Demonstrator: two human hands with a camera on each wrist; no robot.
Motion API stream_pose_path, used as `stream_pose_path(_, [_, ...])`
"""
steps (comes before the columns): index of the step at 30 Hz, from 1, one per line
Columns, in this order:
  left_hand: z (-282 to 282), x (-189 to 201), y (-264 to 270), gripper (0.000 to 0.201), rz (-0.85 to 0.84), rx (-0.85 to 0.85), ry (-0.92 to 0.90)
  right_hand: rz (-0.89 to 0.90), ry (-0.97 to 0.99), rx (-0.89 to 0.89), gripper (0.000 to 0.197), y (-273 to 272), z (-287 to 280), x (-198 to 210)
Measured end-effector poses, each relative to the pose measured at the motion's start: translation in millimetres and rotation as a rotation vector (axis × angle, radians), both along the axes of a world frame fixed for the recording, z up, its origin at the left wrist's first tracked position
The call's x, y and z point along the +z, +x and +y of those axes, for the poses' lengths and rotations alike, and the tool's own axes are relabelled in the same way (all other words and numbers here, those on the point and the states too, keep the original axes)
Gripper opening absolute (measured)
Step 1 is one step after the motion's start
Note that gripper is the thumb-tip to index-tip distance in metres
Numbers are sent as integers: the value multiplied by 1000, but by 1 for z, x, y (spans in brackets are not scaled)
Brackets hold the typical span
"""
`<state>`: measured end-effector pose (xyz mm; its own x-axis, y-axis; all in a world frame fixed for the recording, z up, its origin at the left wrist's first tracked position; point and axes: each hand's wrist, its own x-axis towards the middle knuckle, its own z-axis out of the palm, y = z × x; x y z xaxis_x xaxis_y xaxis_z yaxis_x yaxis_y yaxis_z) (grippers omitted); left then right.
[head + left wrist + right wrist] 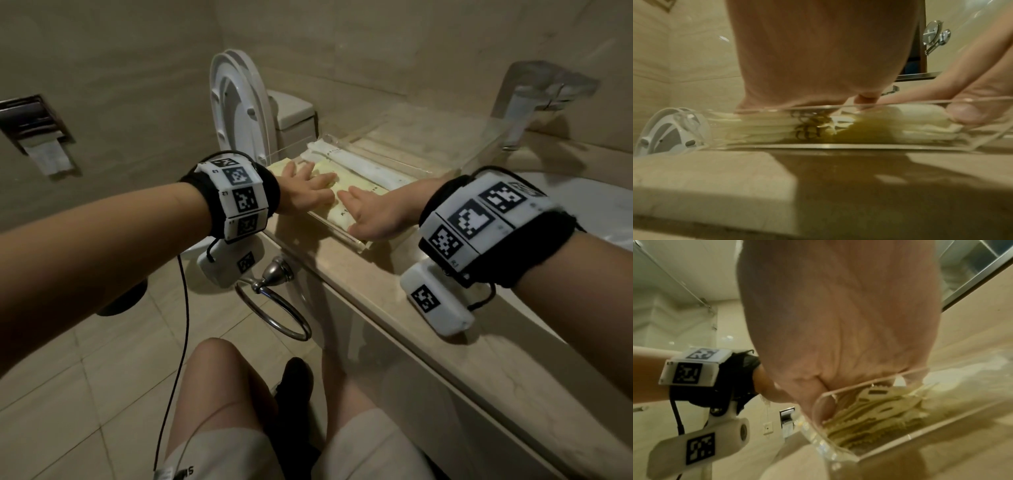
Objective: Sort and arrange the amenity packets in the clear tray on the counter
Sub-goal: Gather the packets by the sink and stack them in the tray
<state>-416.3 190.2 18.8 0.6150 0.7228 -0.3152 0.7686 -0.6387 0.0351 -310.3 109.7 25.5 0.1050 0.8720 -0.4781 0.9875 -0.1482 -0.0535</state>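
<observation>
**Both hands flat on the packet stack in the tray**

Nearest the head camera were the two forearms, each strapped with a marker-covered wrist unit. Beyond them the left hand (303, 186) lay palm down, fingers straight and slightly spread, on the pale yellow packets (346, 192). The right hand (371, 214) rested on the same stack from the other side, fingers extended toward the left, its thumb by the near end wall of the clear tray (349, 240). Neither hand was closed round anything; both pressed flat, close together but not touching.

The packets sat stacked in layers at the near end of the tray, which stood on the surface (394, 284) close to its front edge. Two long white packets (359, 164) lay just beside the yellow stack, toward the tray's far side. The rest of the tray beyond looked bare.

By my judgement the step in hand was squaring and flattening the yellow stack. The next move would call for a light, even push against the tray wall, since thin slippery packets could fan out or slide.

Small dark print showed on the yellow packets, too small and blurred to read. Past the surface stood a toilet (239, 106) with its lid raised, and a towel ring (274, 308) below the surface's front edge
</observation>
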Motion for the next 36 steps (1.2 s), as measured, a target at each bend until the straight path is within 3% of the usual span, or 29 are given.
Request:
stream_pose_path(8, [4,-5,1,53,17,46,3,-108,-26,-10,72,-4,2,4])
stream_pose_path(11, [2,-3,1,54,8,45,-10,-8,-56,-25,78,2,2,13])
stream_pose_path(18, [8,5,5,53,-58,71,-25,245,59,-171,67,9,-5,19])
stream_pose_path(24, [11,14,17,54,-110,-4,31,115,201,-196,60,17,-17,30])
stream_pose_path(27, [4,22,28,54,-142,-65,56,103,257,-227,49,21,-25,33])
stream_pose_path(36, [-28,40,66,52,-218,-166,97,53,394,-329,41,46,-48,34])
